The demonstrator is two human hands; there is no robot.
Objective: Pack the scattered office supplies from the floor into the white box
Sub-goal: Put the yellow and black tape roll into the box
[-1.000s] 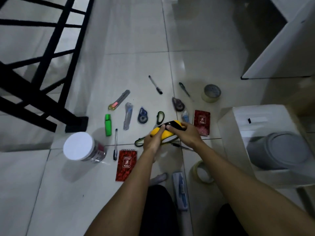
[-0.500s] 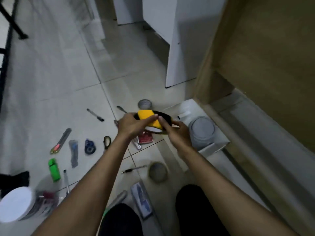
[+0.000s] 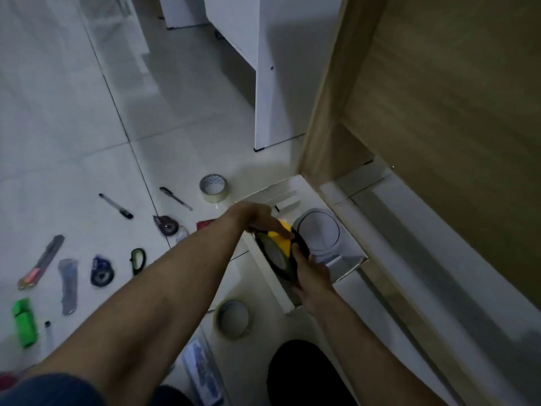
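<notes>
Both hands hold a yellow-and-black tape roll (image 3: pixel 278 250) on edge inside the white box (image 3: pixel 349 260), at its left side. My left hand (image 3: pixel 257 218) grips the roll from above and my right hand (image 3: pixel 310 276) grips it from below. A grey round lid or tub (image 3: pixel 320 232) lies in the box beside the roll. On the floor to the left lie two pens (image 3: pixel 115 205), tape rolls (image 3: pixel 213 187), a correction tape (image 3: pixel 102 272), a cutter (image 3: pixel 41 262), a green highlighter (image 3: pixel 25 322) and scissors handles (image 3: pixel 137 260).
A wooden cabinet side (image 3: pixel 439 112) rises right beside the box. A white furniture panel (image 3: pixel 275 83) stands behind it. Another tape roll (image 3: pixel 232 319) and a packaged item (image 3: pixel 202 373) lie near my knees (image 3: pixel 304 373). White floor tiles (image 3: pixel 73 112) stretch to the left.
Both hands lifted the yellow-and-black tape roll off the floor, carried it right and lowered it into the white box. My view swung right toward the box.
</notes>
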